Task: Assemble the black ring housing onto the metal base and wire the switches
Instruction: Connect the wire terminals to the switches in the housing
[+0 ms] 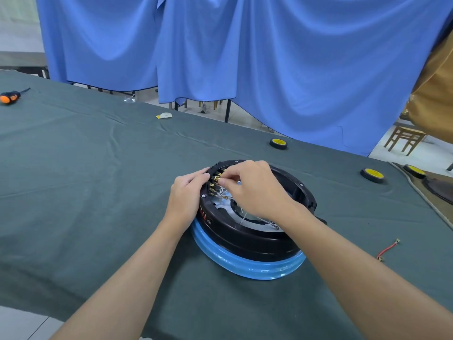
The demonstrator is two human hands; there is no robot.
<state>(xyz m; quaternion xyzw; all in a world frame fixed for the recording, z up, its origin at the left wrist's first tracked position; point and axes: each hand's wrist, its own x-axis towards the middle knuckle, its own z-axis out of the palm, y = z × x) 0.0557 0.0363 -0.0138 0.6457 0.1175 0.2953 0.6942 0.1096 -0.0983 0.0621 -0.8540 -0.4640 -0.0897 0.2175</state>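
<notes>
Black ring housing (245, 239) I'm gripping with my left hand (186, 192), my right hand (252, 187) seemingly pinching a connector (220, 179), aiming it squarely onto the switches (212, 186).

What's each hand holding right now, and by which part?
The left hand grips the black ring housing at its outer rim. The right hand pinches at the switches' brass terminals; whether it holds a wire end cannot be told.

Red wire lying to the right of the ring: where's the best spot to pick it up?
Probably pinch the red wire at mid-length, from straight above: it lies flat on the cloth, clear of other things, and its ends carry small metal terminals.
</notes>
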